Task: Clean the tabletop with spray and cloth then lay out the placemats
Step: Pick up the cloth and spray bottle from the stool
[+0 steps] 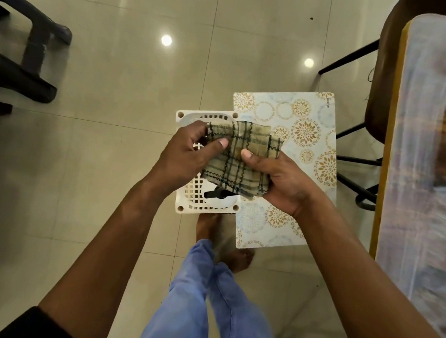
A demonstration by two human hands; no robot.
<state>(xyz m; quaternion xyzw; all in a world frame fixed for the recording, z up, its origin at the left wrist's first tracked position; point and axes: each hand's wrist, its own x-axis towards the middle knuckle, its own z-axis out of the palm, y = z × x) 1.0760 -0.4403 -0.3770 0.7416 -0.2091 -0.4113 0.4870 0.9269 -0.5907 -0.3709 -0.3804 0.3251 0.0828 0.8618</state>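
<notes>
The cloth point(240, 159) is a soft checked rag, folded over on itself and held in the air between both hands, above the basket point(188, 192) and the placemats point(300, 127) on the floor. It looks light and limp: it will sag wherever it is not supported, and it cannot break or slip much. A pinch on a folded edge or a bunch in the palm should hold it well; folded into a pad it would likely wipe more evenly.

The left hand point(188, 152) pinches the cloth's left edge, thumb on top and fingers curled beneath. The right hand point(274, 178) clamps its right side, thumb pressed down on the fabric with the palm under it.

Below, the white lattice basket sits on the tiled floor. Inside it lies something white with a dark nozzle point(216, 194), probably the spray bottle, though most is hidden by the cloth and hands. The placemats, flat and patterned with round flowers, lie just beside the basket and partly under it; they look thin, stiff and smooth, so lifting by an edge should work. How many are stacked cannot be told.

The surface point(431, 158) runs along the right edge, blurred.
</notes>
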